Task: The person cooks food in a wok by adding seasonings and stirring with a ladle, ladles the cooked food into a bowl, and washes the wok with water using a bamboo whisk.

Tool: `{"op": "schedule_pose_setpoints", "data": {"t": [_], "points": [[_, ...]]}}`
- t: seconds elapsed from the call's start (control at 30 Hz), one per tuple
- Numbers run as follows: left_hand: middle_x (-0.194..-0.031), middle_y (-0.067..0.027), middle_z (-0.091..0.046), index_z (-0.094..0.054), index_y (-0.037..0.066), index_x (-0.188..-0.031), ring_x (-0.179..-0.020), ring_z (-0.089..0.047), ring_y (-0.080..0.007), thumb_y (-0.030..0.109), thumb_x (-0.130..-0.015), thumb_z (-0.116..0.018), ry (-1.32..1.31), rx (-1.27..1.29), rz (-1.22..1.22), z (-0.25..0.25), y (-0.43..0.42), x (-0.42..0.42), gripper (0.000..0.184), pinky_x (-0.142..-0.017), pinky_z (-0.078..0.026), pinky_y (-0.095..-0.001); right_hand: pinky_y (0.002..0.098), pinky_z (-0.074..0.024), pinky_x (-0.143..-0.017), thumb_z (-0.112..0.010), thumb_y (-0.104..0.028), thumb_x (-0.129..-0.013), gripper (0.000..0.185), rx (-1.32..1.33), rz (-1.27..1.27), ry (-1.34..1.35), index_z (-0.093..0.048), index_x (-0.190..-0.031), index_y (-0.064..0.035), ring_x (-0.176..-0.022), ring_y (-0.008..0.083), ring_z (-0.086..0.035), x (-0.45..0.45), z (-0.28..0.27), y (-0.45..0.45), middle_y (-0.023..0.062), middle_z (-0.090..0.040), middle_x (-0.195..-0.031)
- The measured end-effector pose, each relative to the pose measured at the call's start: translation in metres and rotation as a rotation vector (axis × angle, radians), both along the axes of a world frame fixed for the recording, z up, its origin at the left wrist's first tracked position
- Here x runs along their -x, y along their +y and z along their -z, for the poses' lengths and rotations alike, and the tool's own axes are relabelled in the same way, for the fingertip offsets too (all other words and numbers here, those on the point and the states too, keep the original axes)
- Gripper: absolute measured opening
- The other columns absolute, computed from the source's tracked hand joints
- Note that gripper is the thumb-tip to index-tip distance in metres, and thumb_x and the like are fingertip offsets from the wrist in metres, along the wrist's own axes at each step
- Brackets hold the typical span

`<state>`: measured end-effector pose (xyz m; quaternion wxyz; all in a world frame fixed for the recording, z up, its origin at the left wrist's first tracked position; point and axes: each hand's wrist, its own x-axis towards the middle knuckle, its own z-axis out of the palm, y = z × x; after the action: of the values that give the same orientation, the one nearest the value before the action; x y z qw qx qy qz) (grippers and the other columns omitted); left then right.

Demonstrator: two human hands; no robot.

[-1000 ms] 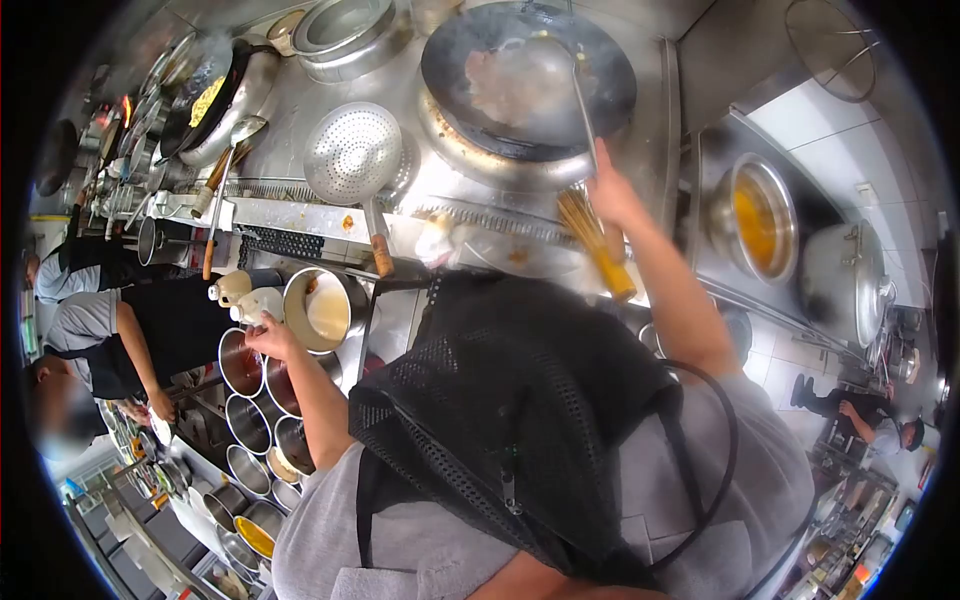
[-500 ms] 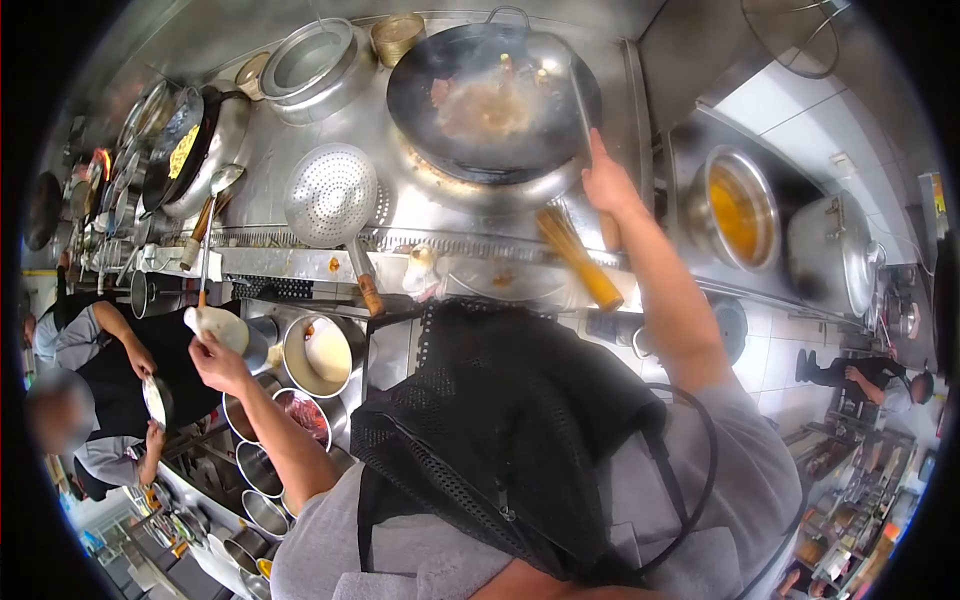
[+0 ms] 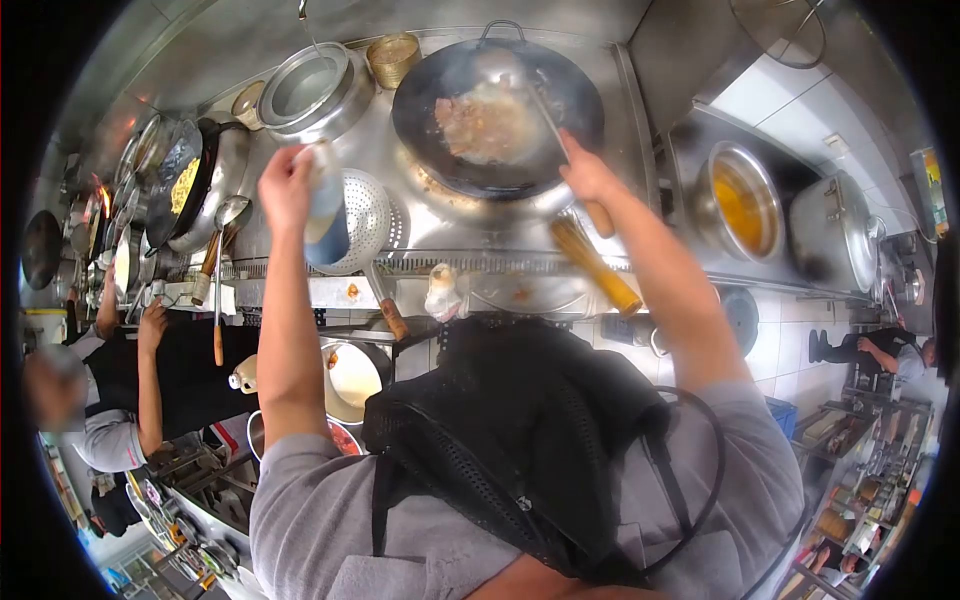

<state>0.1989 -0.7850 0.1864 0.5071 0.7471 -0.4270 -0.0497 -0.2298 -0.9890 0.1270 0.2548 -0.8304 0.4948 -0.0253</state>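
My left hand (image 3: 287, 187) is closed round the top of a bottle (image 3: 325, 215), blurred by motion, pale above and blue below. It is raised over the stove, in front of the perforated strainer (image 3: 365, 220). My right hand (image 3: 590, 175) grips the handle of a ladle (image 3: 545, 115), whose bowl rests inside the black wok (image 3: 575, 110). Pieces of food in bubbling liquid (image 3: 485, 125) fill the wok's middle. A bamboo brush (image 3: 595, 268) lies on the stove's front edge below my right hand.
Metal bowls (image 3: 305, 90) stand behind the strainer. A pot of orange liquid (image 3: 742, 205) and a lidded pot (image 3: 835, 230) are at the right. A pot of pale liquid (image 3: 355, 380) stands below the stove edge. A co-worker (image 3: 110, 430) is at the left.
My left hand has gone from the containers at the lower left up over the stove, now with the blue-and-pale bottle. The ladle's bowl has shifted left within the wok.
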Motion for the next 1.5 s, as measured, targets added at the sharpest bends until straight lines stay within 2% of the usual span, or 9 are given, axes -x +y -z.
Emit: {"op": "schedule_pose_setpoints", "data": {"t": [0.17,0.33,0.47,0.7,0.97,1.17,1.27,1.37,1.5], "points": [[-0.086,-0.0114,-0.073,-0.071,0.005,-0.103,-0.076,-0.066,-0.017,0.024,-0.088,-0.071,0.045,-0.211,0.287,0.014,-0.082,0.037,0.024,-0.072,-0.051,-0.0324,0.0489,-0.0488,-0.093,-0.049,-0.009,-0.093,0.079,-0.022,-0.257,0.307,-0.01,-0.157,-0.0339,-0.101,0.0423,-0.064,0.04,-0.039,0.018,0.0268,-0.066,-0.104],[-0.101,-0.0157,-0.072,-0.071,0.011,-0.102,-0.099,-0.069,-0.0298,0.029,-0.083,-0.07,-0.376,-0.574,0.456,0.008,-0.132,0.081,0.026,-0.084,-0.053,-0.04,0.0495,-0.0509,-0.088,-0.05,-0.01,-0.095,0.079,-0.157,-0.11,0.433,-0.011,-0.156,-0.0408,-0.097,0.0395,-0.066,0.078,-0.071,0.056,0.025,-0.066,-0.106],[-0.109,-0.0109,-0.072,-0.072,0.016,-0.103,-0.105,-0.066,-0.0321,0.027,-0.083,-0.07,-0.55,-0.802,0.509,0.0,-0.17,0.118,0.023,-0.09,-0.049,-0.0457,0.0259,-0.043,-0.046,-0.05,-0.005,-0.097,0.075,-0.738,0.209,-0.472,-0.013,-0.159,-0.0248,-0.05,0.009,-0.044,0.074,-0.071,0.136,0.0049,-0.052,-0.077],[-0.13,-0.015,-0.063,-0.063,0.01,-0.127,-0.121,-0.06,-0.033,0.011,-0.089,-0.056,-0.887,-1.015,0.636,-0.014,-0.222,0.172,0.039,-0.106,-0.037,-0.0556,0.0248,-0.0411,-0.045,-0.047,-0.003,-0.098,0.074,-1.071,0.288,-0.986,-0.009,-0.159,-0.0206,-0.048,0.0085,-0.039,0.075,-0.065,0.173,0.0024,-0.045,-0.072],[-0.133,-0.0147,-0.061,-0.063,0.011,-0.128,-0.123,-0.059,-0.0331,0.015,-0.094,-0.051,-1.007,-1.026,0.598,-0.029,-0.229,0.197,0.036,-0.109,-0.034,-0.0584,0.0258,-0.0423,-0.045,-0.049,-0.006,-0.099,0.073,-1.056,0.29,-1.038,-0.01,-0.158,-0.0232,-0.048,0.008,-0.039,0.082,-0.061,0.177,0.0018,-0.046,-0.074],[-0.132,-0.0161,-0.061,-0.066,0.011,-0.123,-0.122,-0.059,-0.0324,0.019,-0.088,-0.056,-0.657,-0.903,0.474,-0.051,-0.205,0.185,0.037,-0.109,-0.033,-0.0588,0.026,-0.0408,-0.046,-0.049,-0.008,-0.099,0.073,-1.123,0.313,-1.082,-0.009,-0.158,-0.0237,-0.048,0.0076,-0.039,0.082,-0.061,0.171,0.001,-0.044,-0.073],[-0.132,-0.0162,-0.061,-0.067,0.01,-0.12,-0.123,-0.058,-0.0327,0.016,-0.089,-0.055,-0.592,-0.91,0.476,-0.039,-0.193,0.171,0.034,-0.109,-0.034,-0.0581,0.0259,-0.0396,-0.046,-0.049,-0.009,-0.099,0.073,-1.138,0.326,-1.079,-0.009,-0.159,-0.0238,-0.048,0.0075,-0.039,0.078,-0.063,0.167,0.0008,-0.044,-0.073],[-0.121,-0.0127,-0.067,-0.071,0.013,-0.11,-0.115,-0.063,-0.0322,0.022,-0.087,-0.06,-0.781,-0.942,0.458,-0.007,-0.195,0.161,0.026,-0.1,-0.042,-0.0554,0.026,-0.0393,-0.046,-0.049,-0.009,-0.098,0.073,-1.151,0.31,-1.032,-0.01,-0.159,-0.0234,-0.049,0.0074,-0.039,0.075,-0.066,0.158,0.0008,-0.043,-0.073],[-0.131,-0.0155,-0.062,-0.065,0.008,-0.122,-0.124,-0.058,-0.0333,0.008,-0.088,-0.054,-0.707,-0.997,0.478,-0.025,-0.181,0.174,0.036,-0.104,-0.038,-0.0544,0.0258,-0.0397,-0.046,-0.05,-0.009,-0.098,0.074,-1.176,0.272,-1.021,-0.011,-0.158,-0.0224,-0.049,0.0075,-0.039,0.078,-0.066,0.16,0.0016,-0.045,-0.074]]}}
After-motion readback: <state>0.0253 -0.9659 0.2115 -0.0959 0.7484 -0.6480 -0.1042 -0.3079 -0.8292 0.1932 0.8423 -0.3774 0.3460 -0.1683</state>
